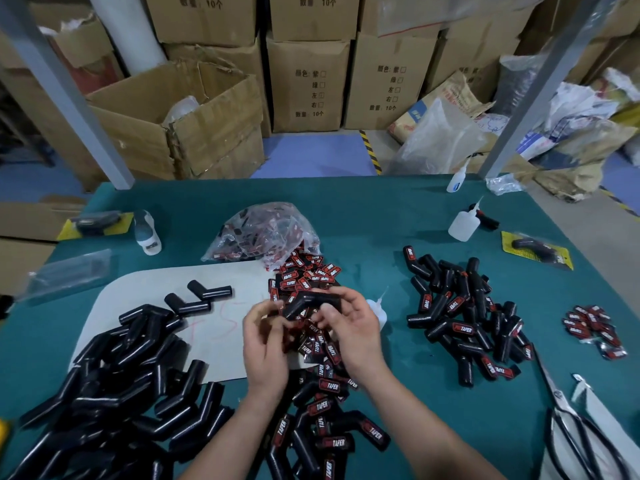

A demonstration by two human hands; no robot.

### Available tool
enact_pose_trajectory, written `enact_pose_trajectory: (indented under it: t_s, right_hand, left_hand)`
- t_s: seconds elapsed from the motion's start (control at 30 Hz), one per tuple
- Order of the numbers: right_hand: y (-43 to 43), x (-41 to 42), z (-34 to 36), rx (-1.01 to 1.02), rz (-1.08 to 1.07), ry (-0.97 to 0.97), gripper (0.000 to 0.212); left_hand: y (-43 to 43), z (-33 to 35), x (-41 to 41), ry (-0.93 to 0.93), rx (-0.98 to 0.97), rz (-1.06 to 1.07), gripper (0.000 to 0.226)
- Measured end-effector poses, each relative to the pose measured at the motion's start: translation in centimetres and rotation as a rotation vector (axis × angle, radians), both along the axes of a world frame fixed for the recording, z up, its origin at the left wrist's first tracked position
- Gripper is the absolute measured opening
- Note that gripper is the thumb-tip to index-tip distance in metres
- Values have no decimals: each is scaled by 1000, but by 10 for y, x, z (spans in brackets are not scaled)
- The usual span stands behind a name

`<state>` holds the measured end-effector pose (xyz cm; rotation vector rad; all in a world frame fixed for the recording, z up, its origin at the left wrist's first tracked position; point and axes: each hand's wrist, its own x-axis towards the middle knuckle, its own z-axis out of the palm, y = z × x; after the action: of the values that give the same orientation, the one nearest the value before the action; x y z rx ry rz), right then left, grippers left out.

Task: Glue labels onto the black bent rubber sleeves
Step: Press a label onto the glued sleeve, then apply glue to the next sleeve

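At the lower left of the frame a big heap of bare black sleeves (pixel 104 393) spills over the green table (pixel 381 216) and onto a white sheet (pixel 138 289). Two more bare sleeves (pixel 194 303) lie apart on that sheet, above the heap. In the upper centre sits a clear plastic bag (pixel 263 230) stuffed with red-and-black labels. From its mouth, loose labels (pixel 308 271) trail down the middle of the frame, passing under the hands.

The left hand (pixel 266 348) is raised in the centre with its fingers curled. Its tips are at the lower left end of one black bent sleeve (pixel 311 301), though I cannot tell whether they pinch the rubber or a label. That sleeve spans the gap between the two hands, just above the label trail. The right hand (pixel 349 327) grips the sleeve's right arm, thumb below and fingers curled over the top.

Just behind the right hand stands a small glue bottle (pixel 377 306). Right of centre is a pile of labelled sleeves (pixel 464 323), with another glue bottle (pixel 460 225) above it. Near the right edge lies a small cluster of labels (pixel 592 327), and scissors (pixel 571 427) rest in the lower right corner.
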<state>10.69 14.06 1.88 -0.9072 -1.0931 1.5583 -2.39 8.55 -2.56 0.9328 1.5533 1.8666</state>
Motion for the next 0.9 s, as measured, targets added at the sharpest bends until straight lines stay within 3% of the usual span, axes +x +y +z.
enact_pose_trajectory:
  t_s: [0.07, 0.17, 0.27, 0.33, 0.37, 0.43, 0.53, 0.67, 0.8, 0.9]
  right_hand:
    - [-1, 1, -6, -16, -13, -20, 23]
    - [-12, -2, -4, 70, 35, -141, 26]
    - [-18, 16, -1, 613, -235, -500, 24]
    - [-14, 39, -5, 871, -453, -580, 28]
    - [-12, 51, -9, 856, -525, -589, 31]
    - [-8, 71, -23, 628, -524, -631, 50]
    - [1, 81, -45, 272, -260, -789, 62]
    - [9, 72, -50, 346, -125, -919, 27]
    - [-1, 62, -45, 357, -71, -772, 27]
    - [-1, 59, -45, 207, -54, -626, 36]
  left_hand:
    - [-5, 7, 2, 12, 74, -78, 57]
    - [-9, 6, 8, 184, -27, -177, 57]
    - [-10, 10, 11, 154, -78, -163, 46]
    - [-11, 10, 8, 201, -20, -131, 37]
    - [-10, 10, 7, 217, -10, -123, 35]
    - [-10, 9, 7, 204, -32, -115, 36]
    - [-9, 9, 9, 149, -36, -115, 35]
    - [-4, 9, 8, 39, -173, -152, 40]
    - [-4, 4, 0, -46, -299, -208, 42]
    - [-11, 1, -3, -49, -282, -183, 39]
